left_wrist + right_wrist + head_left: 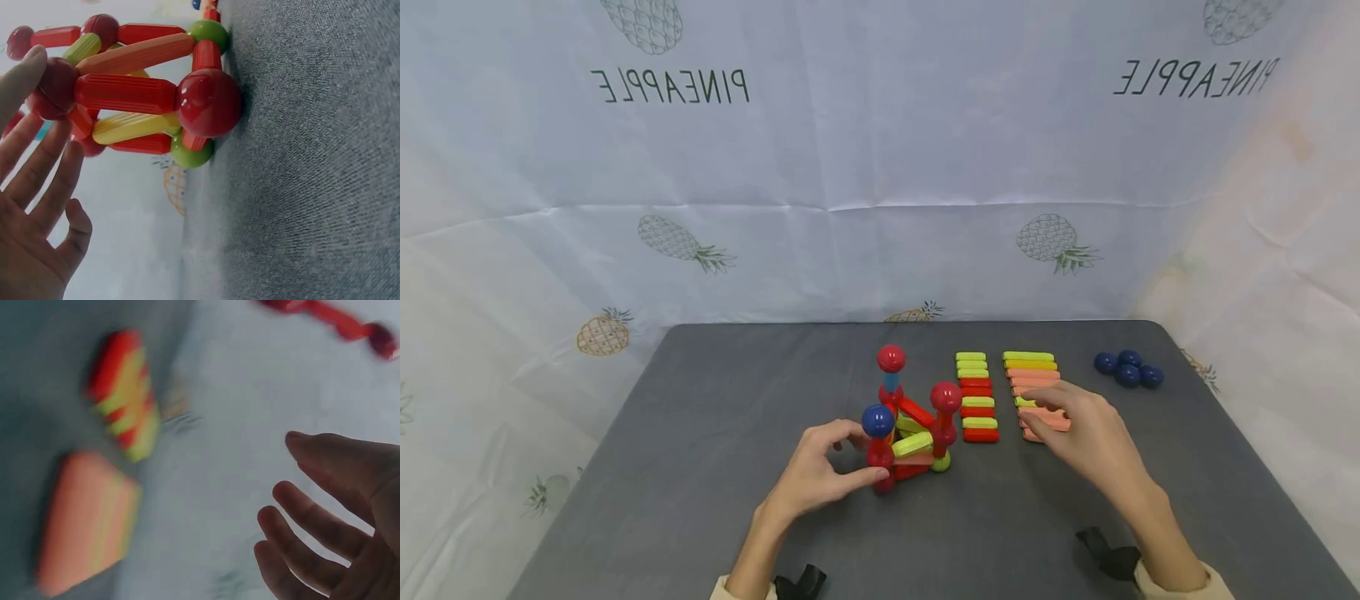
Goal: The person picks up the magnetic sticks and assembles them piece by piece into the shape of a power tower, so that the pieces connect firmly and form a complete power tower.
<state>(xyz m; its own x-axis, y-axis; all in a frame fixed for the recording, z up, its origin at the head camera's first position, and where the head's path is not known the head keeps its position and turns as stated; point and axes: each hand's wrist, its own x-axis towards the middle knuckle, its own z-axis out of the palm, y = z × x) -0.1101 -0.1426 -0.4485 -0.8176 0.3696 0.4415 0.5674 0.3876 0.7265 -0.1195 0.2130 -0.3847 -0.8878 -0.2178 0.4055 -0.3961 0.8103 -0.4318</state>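
Observation:
A structure of ribbed rods and shiny balls stands on the dark table, with red uprights topped by two red balls and a blue ball. My left hand holds its near left corner. In the left wrist view, the thumb lies on a red ball at mid height, with fingers around its other side. The lower red ball rests on the tabletop. My right hand hovers by the column of longer, mostly orange rods, fingers loosely bent. Nothing shows between its fingers in the right wrist view.
Shorter yellow-green and red rods lie in a column between the structure and the orange rods. Several dark blue balls cluster at the table's far right. A white pineapple-print cloth hangs behind the table.

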